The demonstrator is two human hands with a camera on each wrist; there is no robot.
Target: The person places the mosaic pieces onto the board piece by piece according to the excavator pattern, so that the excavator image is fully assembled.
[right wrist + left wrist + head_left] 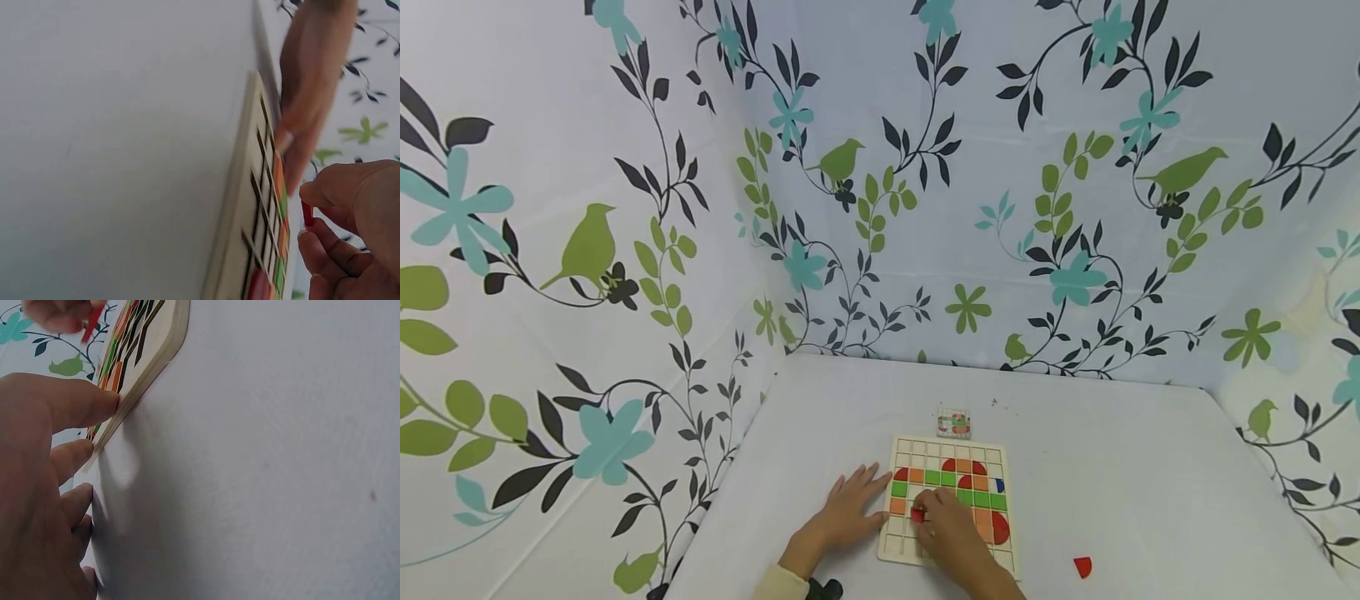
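Observation:
A square wooden grid board (891, 547) lies on the white table, with red, orange, green and blue pieces set in some of its cells. My left hand (848, 510) is spread flat at the board's left side. In the left wrist view its thumb (94, 406) and forefinger touch the board's edge, the other fingers reaching along beside it. Above the left half of the grid, my right hand (953, 537) pinches a small red piece (917, 515). The right wrist view shows this red piece (307, 212) between thumb and fingertips, raised off the board; its full outline is hidden by the fingers.
One loose red quarter-round piece (1082, 567) lies on the table to the right of the board. Behind the board is a small card (953, 423) with a coloured grid pattern. Patterned cloth with leaves and birds (880, 208) hangs around the table's back and sides.

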